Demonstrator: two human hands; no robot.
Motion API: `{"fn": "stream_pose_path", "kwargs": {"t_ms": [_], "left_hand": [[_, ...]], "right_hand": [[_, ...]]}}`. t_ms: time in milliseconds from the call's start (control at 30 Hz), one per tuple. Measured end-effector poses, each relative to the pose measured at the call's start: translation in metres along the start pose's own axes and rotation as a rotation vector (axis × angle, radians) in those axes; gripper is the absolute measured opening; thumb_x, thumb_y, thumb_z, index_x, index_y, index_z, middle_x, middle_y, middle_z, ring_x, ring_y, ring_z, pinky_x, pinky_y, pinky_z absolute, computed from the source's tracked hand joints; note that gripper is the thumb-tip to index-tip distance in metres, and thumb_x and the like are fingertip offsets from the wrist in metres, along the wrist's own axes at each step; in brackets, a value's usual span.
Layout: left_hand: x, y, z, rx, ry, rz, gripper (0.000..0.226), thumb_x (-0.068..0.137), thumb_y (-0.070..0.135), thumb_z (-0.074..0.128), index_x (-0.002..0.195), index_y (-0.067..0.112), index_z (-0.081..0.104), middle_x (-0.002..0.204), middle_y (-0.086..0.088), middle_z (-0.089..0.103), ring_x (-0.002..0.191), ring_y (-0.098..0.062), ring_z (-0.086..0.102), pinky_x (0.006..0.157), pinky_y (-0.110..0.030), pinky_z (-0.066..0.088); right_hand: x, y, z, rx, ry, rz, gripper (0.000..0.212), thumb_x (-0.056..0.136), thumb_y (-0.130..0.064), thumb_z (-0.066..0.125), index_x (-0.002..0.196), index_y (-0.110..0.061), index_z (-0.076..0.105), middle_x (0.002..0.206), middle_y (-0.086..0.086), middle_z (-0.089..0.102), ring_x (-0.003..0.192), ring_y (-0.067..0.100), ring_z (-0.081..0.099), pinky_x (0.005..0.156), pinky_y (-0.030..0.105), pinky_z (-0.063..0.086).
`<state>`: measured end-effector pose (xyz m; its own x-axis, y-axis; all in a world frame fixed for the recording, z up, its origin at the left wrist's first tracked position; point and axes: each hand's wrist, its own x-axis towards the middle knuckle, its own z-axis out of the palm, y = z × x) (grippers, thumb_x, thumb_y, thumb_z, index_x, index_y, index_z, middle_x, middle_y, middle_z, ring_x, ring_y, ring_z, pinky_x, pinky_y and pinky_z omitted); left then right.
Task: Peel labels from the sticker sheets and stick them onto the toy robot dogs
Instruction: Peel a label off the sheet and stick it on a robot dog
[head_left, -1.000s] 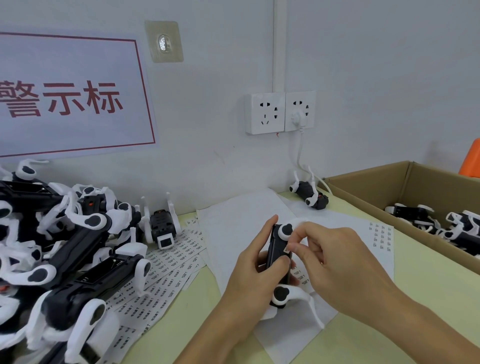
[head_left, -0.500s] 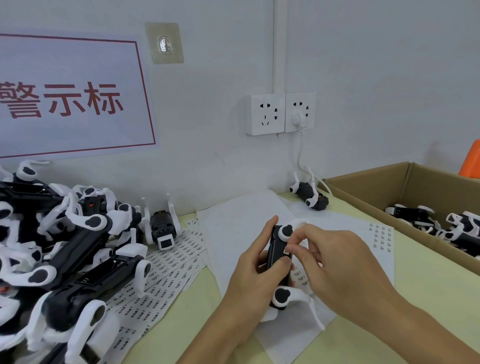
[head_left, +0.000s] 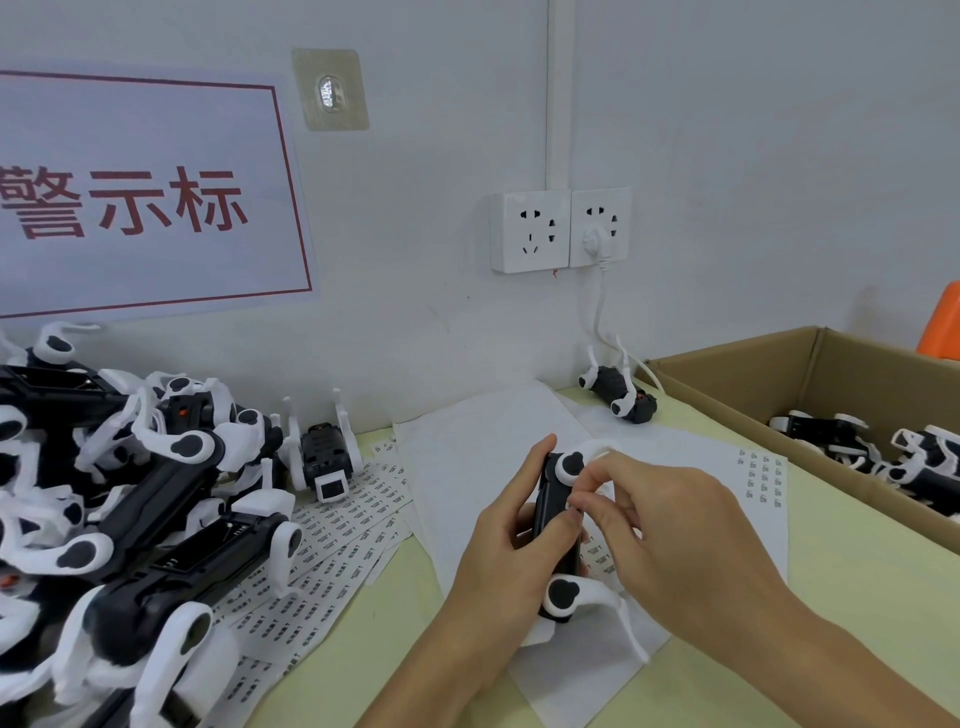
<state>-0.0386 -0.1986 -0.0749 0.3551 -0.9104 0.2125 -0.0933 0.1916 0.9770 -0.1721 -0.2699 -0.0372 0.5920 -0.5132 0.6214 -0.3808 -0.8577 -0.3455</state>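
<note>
My left hand (head_left: 498, 551) grips a black and white toy robot dog (head_left: 553, 499) upright over the white backing sheets (head_left: 483, 441) at the table's middle. My right hand (head_left: 670, 530) has thumb and forefinger pinched together against the side of the dog's black body, where a small label sits mostly hidden under the fingertips. Sticker sheets (head_left: 353, 525) full of small printed labels fan out to the left of my hands. A partly used sheet (head_left: 761, 478) lies to the right.
A heap of robot dogs (head_left: 130, 493) fills the left side, and one dog (head_left: 322, 457) lies belly up beside it. Another dog (head_left: 618, 392) lies by the wall under the socket cable (head_left: 600, 306). A cardboard box (head_left: 779, 384) at right holds several dogs (head_left: 883, 447).
My right thumb and forefinger have slid slightly up along the dog's side. The left hand and the dog have stayed in place.
</note>
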Motion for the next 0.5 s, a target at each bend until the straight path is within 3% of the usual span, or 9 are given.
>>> {"fn": "stream_pose_path", "kwargs": {"t_ms": [133, 233, 367, 500], "left_hand": [[-0.0004, 0.0013, 0.0004, 0.011, 0.003, -0.006, 0.057, 0.083, 0.041, 0.058, 0.133, 0.065, 0.045, 0.104, -0.018, 0.068, 0.086, -0.013, 0.066, 0.09, -0.028, 0.054], [-0.0002, 0.0009, 0.0004, -0.001, 0.011, -0.022, 0.057, 0.083, 0.039, 0.059, 0.133, 0.063, 0.046, 0.105, -0.017, 0.069, 0.085, -0.013, 0.066, 0.088, -0.027, 0.054], [0.0005, -0.0001, -0.0016, 0.011, 0.016, -0.034, 0.051, 0.1, 0.024, 0.059, 0.135, 0.06, 0.047, 0.108, -0.016, 0.069, 0.088, -0.014, 0.065, 0.089, -0.028, 0.054], [-0.0008, 0.0017, -0.0013, 0.017, 0.01, -0.056, 0.053, 0.102, 0.018, 0.055, 0.137, 0.056, 0.048, 0.109, -0.019, 0.068, 0.086, -0.016, 0.064, 0.091, -0.034, 0.055]], "right_hand": [[0.0006, -0.0005, 0.0006, -0.003, -0.004, -0.009, 0.011, 0.088, -0.018, 0.075, 0.081, -0.024, 0.068, 0.047, -0.026, 0.026, 0.044, -0.004, 0.031, 0.047, 0.018, 0.026], [0.0009, -0.0008, 0.0006, -0.01, 0.003, -0.021, 0.012, 0.087, -0.017, 0.075, 0.081, -0.023, 0.068, 0.047, -0.026, 0.025, 0.044, -0.005, 0.03, 0.046, 0.017, 0.025], [0.0011, -0.0004, 0.0005, -0.01, 0.002, -0.024, 0.011, 0.088, -0.019, 0.074, 0.081, -0.024, 0.067, 0.046, -0.024, 0.026, 0.043, -0.004, 0.031, 0.046, 0.019, 0.025], [0.0009, -0.0023, -0.0002, -0.017, 0.006, -0.037, 0.011, 0.088, -0.018, 0.074, 0.081, -0.023, 0.067, 0.049, -0.026, 0.025, 0.044, -0.004, 0.03, 0.045, 0.023, 0.029]]}}
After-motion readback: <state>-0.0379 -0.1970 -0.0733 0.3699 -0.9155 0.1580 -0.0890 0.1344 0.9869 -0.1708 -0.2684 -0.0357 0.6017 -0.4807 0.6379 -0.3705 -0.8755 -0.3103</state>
